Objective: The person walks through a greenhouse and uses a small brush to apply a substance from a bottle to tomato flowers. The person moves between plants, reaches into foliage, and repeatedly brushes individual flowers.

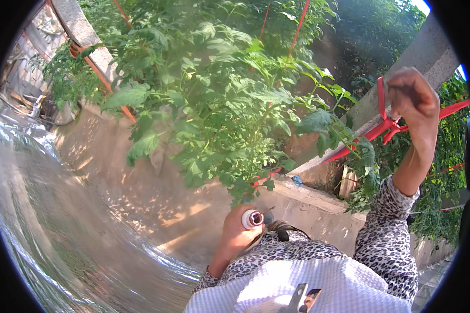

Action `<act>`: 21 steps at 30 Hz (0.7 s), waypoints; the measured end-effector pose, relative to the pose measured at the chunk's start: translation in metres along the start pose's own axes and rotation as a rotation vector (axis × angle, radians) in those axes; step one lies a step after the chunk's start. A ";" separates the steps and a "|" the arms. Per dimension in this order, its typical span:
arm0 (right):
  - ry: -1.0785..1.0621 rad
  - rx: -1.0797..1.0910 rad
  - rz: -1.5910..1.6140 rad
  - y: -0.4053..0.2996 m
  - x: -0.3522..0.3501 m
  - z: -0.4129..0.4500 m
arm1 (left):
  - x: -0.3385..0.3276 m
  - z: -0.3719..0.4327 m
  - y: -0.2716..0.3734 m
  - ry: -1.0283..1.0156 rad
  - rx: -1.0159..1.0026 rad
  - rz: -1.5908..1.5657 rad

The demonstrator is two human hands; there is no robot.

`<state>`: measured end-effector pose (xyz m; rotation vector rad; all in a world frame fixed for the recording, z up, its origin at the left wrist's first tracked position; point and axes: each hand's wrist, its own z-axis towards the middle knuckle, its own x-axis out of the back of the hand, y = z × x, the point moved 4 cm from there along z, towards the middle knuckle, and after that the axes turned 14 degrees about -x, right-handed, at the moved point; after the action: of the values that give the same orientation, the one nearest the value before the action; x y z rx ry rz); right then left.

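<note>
My left hand (235, 231) is wrapped around a small white bottle (252, 219), held in front of my waist. The bottle's round mouth is uncapped and faces up at the camera. Raised at the far right, my right hand (417, 99) has its fingers curled and blurred; whether anything is between them cannot be made out. Right beside those fingers, a red strap (380, 127) is knotted around a slanted concrete post (427, 49), with a loop standing up from the knot. Leafy tomato plants (227, 105) fill the middle, just beyond the left hand.
Red strings (300, 25) run up through the foliage. An orange-red strap (98, 74) lies along another concrete post (88, 31) at upper left. A low concrete ledge (309, 199) edges the plants. Clear plastic sheeting (62, 219) curves along the left.
</note>
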<state>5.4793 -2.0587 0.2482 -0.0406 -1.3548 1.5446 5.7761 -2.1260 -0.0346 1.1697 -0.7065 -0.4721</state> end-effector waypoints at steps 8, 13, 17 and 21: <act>-0.493 -0.313 -0.369 0.073 -0.035 -0.184 | -0.058 0.036 0.015 -0.426 -0.164 -0.020; -0.444 -0.492 0.019 0.100 -0.054 -0.224 | -0.115 0.036 0.027 -0.693 -0.274 0.056; -0.345 -0.211 0.132 0.117 -0.037 -0.220 | -0.166 0.037 0.034 -0.642 -0.312 -0.050; -0.328 -0.215 0.156 0.144 0.006 -0.231 | -0.225 0.036 0.041 -0.664 -0.372 -0.019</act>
<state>5.5240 -1.8663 0.0608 -0.0275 -1.8109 1.5751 5.5929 -1.9856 -0.0449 0.6576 -1.1169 -0.9839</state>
